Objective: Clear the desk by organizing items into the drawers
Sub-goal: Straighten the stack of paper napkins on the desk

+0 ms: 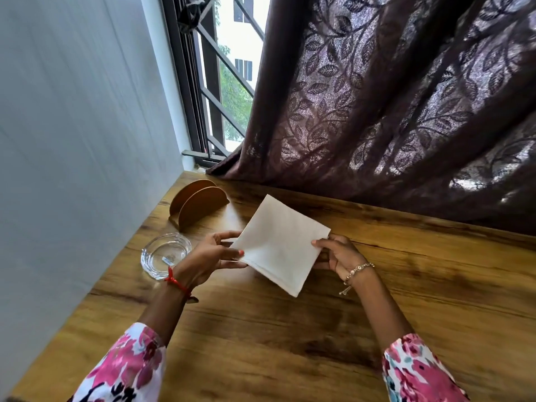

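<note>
Step in hand: while the stack of white napkins [280, 245] is held up over the desk [319, 329], we judge that we are squaring it before it goes away into a drawer.
Left hand: our left hand [208, 256] is closed on the stack's left corner, thumb on top and fingers under it.
Right hand: our right hand [338, 255] pinches the opposite corner, thumb over the top sheet, fingers beneath.
Napkins: they hang tilted between both hands, one corner pointing at the curtain [377, 111] along the desk's far edge, one corner down toward us; layered edges show along the lower left side, so it is several sheets and not one.
Drawers: none shows in this view, so we cannot tell which one will take the stack or where it sits.
Other things: a wooden napkin holder [197, 206] stands empty near the far left corner, and a glass ashtray [165, 253] sits by the left edge, just beside our left wrist; both look still to be put away.
Doing it well: we should keep both pinches firm so the sheets do not fan, tap the low edge on the desk to align them, then carry the stack flat.
Risk: thin paper creases and slips, so squeezing hard at the corners would crumple it.
</note>
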`<action>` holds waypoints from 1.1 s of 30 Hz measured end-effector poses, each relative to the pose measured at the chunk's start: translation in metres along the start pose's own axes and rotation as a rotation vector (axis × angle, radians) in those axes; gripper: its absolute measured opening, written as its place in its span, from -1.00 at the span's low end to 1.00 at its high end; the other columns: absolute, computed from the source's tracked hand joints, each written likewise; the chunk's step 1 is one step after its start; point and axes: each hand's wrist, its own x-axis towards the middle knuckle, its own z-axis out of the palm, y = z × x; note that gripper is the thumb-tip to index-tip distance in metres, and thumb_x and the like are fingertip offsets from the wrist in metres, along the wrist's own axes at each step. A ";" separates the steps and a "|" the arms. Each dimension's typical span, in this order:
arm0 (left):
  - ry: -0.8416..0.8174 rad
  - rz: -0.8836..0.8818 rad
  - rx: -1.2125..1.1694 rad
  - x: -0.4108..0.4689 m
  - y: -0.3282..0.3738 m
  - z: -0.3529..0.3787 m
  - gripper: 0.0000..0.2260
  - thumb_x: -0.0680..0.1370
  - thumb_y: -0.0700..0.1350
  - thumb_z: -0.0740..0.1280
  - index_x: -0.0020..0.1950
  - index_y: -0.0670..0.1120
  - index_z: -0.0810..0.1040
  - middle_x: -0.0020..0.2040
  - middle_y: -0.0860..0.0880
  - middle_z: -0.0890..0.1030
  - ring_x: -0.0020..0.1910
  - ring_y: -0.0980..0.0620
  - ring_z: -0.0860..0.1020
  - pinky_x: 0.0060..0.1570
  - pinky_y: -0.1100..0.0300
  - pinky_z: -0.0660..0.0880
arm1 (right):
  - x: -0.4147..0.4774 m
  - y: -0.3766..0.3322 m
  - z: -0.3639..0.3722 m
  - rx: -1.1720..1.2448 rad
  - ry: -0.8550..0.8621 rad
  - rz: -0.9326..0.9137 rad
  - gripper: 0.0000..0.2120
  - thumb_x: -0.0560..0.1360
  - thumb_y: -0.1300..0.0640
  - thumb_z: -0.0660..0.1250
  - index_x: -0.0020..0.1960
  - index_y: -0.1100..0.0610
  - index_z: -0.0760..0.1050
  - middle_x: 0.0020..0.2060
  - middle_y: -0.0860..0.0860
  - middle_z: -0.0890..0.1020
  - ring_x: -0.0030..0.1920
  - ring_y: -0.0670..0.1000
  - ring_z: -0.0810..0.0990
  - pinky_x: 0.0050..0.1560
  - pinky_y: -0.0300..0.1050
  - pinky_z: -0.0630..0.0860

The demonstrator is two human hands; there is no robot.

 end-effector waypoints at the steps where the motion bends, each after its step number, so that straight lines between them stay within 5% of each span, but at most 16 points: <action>1: -0.005 -0.007 0.012 -0.001 0.001 -0.003 -0.65 0.41 -0.51 0.31 0.07 -0.15 0.56 -0.03 -0.18 0.65 -0.17 -0.10 0.68 -0.34 0.16 0.62 | 0.000 0.000 -0.002 -0.015 -0.019 0.000 -0.86 0.46 0.32 0.30 0.00 0.17 0.48 -0.16 0.09 0.63 -0.31 -0.05 0.67 -0.43 -0.12 0.61; 6: 0.018 -0.033 0.036 -0.003 0.005 -0.010 -0.63 0.42 -0.53 0.25 0.07 -0.16 0.57 -0.11 -0.16 0.67 -0.19 -0.09 0.66 -0.37 0.15 0.62 | 0.001 -0.006 -0.002 -0.102 -0.083 -0.001 -0.80 0.47 0.28 0.32 0.09 0.15 0.47 -0.10 0.10 0.59 -0.12 0.06 0.61 -0.43 -0.07 0.62; 16: 0.099 -0.044 0.075 -0.001 -0.003 -0.002 -0.67 0.51 -0.39 0.24 0.21 -0.09 0.47 0.02 -0.18 0.56 -0.16 -0.04 0.62 -0.39 0.16 0.61 | 0.007 -0.004 0.006 -0.255 -0.084 -0.024 -0.79 0.53 0.32 0.23 0.13 0.31 0.53 -0.18 0.10 0.60 -0.22 0.07 0.59 -0.49 -0.10 0.60; 20: 0.145 -0.025 0.134 0.002 -0.009 -0.001 -0.58 0.51 -0.41 0.23 0.33 -0.10 0.41 0.02 -0.13 0.53 -0.15 -0.04 0.60 -0.36 0.12 0.63 | 0.010 0.002 0.005 -0.333 -0.047 -0.035 -0.72 0.50 0.38 0.26 0.20 0.31 0.49 -0.03 0.13 0.59 -0.19 0.07 0.59 -0.47 -0.13 0.61; 24: 0.326 -0.037 0.124 0.006 -0.024 0.008 -0.48 0.51 -0.37 0.27 0.42 -0.07 0.23 -0.11 -0.09 0.55 -0.21 0.02 0.55 -0.27 0.10 0.54 | 0.012 0.013 0.006 -0.456 -0.017 0.022 -0.70 0.51 0.39 0.22 0.23 0.31 0.47 0.04 0.19 0.56 -0.23 0.12 0.59 -0.44 -0.10 0.62; 27: 0.422 0.017 0.034 0.005 -0.043 0.015 -0.46 0.50 -0.38 0.28 0.41 -0.14 0.17 0.07 -0.16 0.54 -0.15 0.02 0.56 -0.29 0.15 0.54 | 0.013 0.022 0.010 -0.501 0.021 0.049 -0.67 0.53 0.32 0.23 0.29 0.30 0.42 0.07 0.13 0.52 -0.20 0.13 0.58 -0.49 -0.09 0.60; 30: 0.545 0.137 0.158 0.003 -0.060 0.020 -0.37 0.43 -0.40 0.36 0.42 -0.17 0.16 0.17 -0.19 0.51 0.00 -0.05 0.53 -0.05 0.00 0.55 | 0.015 0.028 0.013 -0.568 0.062 0.017 -0.62 0.53 0.21 0.27 0.33 0.24 0.39 0.12 0.08 0.53 -0.27 0.07 0.58 -0.54 -0.11 0.58; 33: 0.624 0.233 0.297 0.000 -0.072 0.028 -0.31 0.37 -0.40 0.43 0.42 -0.21 0.21 0.10 -0.07 0.48 0.01 0.01 0.50 -0.03 0.20 0.48 | 0.017 0.032 0.015 -0.665 0.085 -0.039 -0.65 0.52 0.18 0.28 0.29 0.23 0.45 0.19 0.10 0.56 -0.28 0.06 0.59 -0.57 -0.15 0.56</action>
